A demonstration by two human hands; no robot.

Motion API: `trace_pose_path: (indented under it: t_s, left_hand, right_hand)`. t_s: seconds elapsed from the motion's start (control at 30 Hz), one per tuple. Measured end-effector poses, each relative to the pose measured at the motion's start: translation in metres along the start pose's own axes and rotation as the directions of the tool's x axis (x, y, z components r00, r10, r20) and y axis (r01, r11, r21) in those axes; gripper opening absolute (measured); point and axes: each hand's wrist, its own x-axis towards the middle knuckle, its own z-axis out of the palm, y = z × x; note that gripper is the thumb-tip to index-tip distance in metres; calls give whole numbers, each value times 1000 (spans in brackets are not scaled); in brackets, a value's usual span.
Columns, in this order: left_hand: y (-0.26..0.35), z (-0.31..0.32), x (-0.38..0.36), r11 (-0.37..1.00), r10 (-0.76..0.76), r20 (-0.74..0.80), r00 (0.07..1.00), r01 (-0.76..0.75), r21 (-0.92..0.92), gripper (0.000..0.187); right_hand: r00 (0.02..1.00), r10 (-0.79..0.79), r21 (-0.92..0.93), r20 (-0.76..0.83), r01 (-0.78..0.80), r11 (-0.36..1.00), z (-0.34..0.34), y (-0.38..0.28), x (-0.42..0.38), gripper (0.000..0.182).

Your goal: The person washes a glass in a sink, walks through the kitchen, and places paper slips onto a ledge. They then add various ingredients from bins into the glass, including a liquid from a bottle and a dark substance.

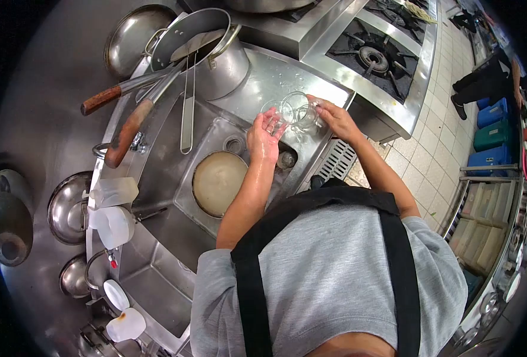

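Clear round glassware [295, 106], apparently more than one piece, is held above the wet steel counter beside the sink. My left hand [264, 138], wet and palm up, supports a clear glass at its left side with curved fingers. At the right side, my right hand [336, 121] grips the rim of a clear glass between thumb and fingers. The exact outline of each glass is hard to make out. Just below my left hand is the sink [216, 128], where a round pan [220, 183] holds cloudy liquid.
A large pot [225, 74] with long-handled tools stands behind the sink. At the upper right is a gas stove [373, 59]. Plastic jugs [115, 227] line the left ledge. Another person [483, 80] in dark clothes stands beyond the tiled floor, near blue bins [493, 113].
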Motion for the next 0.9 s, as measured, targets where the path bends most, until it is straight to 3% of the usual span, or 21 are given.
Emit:
trace_pose_path:
  t_s: [0.03,0.1,0.17,0.27,0.37,0.4,0.5,0.53,0.63,0.77,0.87,0.9]
  left_hand:
    - [1,3,-2,1000,5,11,1000,-5,6,24]
    - [3,4,-3,1000,23,12,1000,-23,20,24]
    - [3,1,2,998,49,-5,999,-49,38,24]
    - [4,-10,11,994,60,-28,998,-57,96,24]
    - [9,-11,11,997,60,101,993,-65,41,20]
    - [11,-6,8,997,52,92,994,-57,45,19]
    - [16,14,-9,997,40,92,995,-45,61,19]
    - [15,18,-12,996,41,114,993,-49,72,20]
    - [10,22,-13,994,22,175,984,-40,102,23]
    - [7,33,-19,979,18,228,974,-63,193,23]
    - [11,43,-21,959,30,267,963,-103,263,26]
    - [12,45,-20,952,34,280,959,-117,282,27]
  right_hand:
    - [999,41,-49,5,-41,998,-6,-3,2,33]
    - [993,10,-387,-115,-54,920,-16,-10,9,30]
    - [996,23,-550,-83,-65,833,-25,-45,11,33]
    - [990,92,-749,109,21,662,-32,-67,20,37]
    - [984,-10,-751,178,142,645,-31,-64,28,40]
    - [976,-168,-763,137,212,611,-30,-59,30,37]
    - [974,-210,-738,82,201,644,-33,-80,35,34]
    - [975,-222,-663,16,176,727,-30,-85,32,30]
    - [1000,-25,-460,13,28,887,-24,-80,32,28]
    - [997,72,-297,28,-61,953,-23,-86,31,30]
    - [956,-293,-539,-22,236,809,-21,-70,33,29]
    - [957,-290,-518,-13,241,821,-21,-73,33,28]
